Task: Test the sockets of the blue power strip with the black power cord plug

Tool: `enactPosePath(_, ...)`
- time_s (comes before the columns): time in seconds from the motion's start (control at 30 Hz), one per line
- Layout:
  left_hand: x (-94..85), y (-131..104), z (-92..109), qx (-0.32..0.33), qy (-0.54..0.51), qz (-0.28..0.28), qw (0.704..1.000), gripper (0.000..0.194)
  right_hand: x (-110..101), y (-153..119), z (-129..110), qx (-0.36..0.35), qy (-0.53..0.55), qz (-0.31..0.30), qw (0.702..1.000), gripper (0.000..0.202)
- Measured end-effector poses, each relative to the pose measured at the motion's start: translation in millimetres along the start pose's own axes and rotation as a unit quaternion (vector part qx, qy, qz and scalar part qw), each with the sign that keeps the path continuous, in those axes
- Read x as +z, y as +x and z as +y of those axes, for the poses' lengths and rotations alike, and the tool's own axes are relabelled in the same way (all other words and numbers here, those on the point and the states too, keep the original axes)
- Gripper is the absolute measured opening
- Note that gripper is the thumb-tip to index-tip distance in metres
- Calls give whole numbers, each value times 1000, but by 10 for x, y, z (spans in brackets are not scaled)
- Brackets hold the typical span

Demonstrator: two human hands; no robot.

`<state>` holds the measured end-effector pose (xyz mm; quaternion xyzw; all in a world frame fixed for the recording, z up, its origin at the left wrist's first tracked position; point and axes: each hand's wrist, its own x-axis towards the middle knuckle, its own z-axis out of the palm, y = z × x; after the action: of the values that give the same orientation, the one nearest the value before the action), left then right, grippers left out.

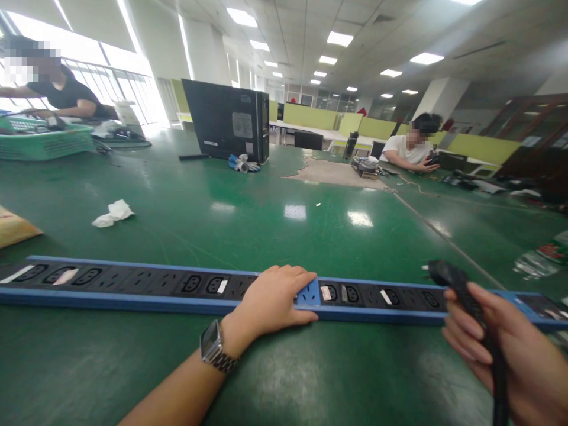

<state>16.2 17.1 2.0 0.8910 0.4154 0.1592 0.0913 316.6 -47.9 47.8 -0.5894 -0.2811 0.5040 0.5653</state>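
The left hand [273, 300], half-spread, grips the power strip [355, 296] beneath it; to its right, the right hand [510, 349], closed on a plug [449, 274], seemingly positions it, alignment apparently needed next.

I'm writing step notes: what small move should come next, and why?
Probably tip the black plug face-down toward the power strip: the right hand holds it sideways, not yet plugged in, while the left hand lies across the strip.

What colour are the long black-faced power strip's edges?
The edges are blue, clearest in the head view.
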Motion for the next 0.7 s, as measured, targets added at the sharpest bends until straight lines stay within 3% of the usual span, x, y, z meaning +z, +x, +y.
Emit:
enactPosePath(0.1, 6, 5, -11, -2, 2, 0, 1000, 67, -283, 103, -139, 9, -47, 37, 998, 37)
enactPosePath(0.2, 10, 10, -17, 0, 3, 0, 1000, 66, -507, 244, -44, 63, -82, 44, 994, 38)
enactPosePath(0.33, -9, 16, -4, -2, 6, -6, 1000, 66, -573, 361, 138, 103, -100, 22, 989, 40)
enactPosePath(0.47, -21, 19, 1, -3, 9, -6, 1000, 65, -639, 401, 52, 71, -128, 23, 989, 39)
enactPosePath(0.57, -16, 21, -6, 0, 9, -4, 1000, 65, -904, 471, -99, 59, -115, 43, 991, 36)
enactPosePath(0.7, -18, 25, -10, 2, 5, -4, 1000, 65, -1270, 600, -132, 113, -143, 73, 981, 38)
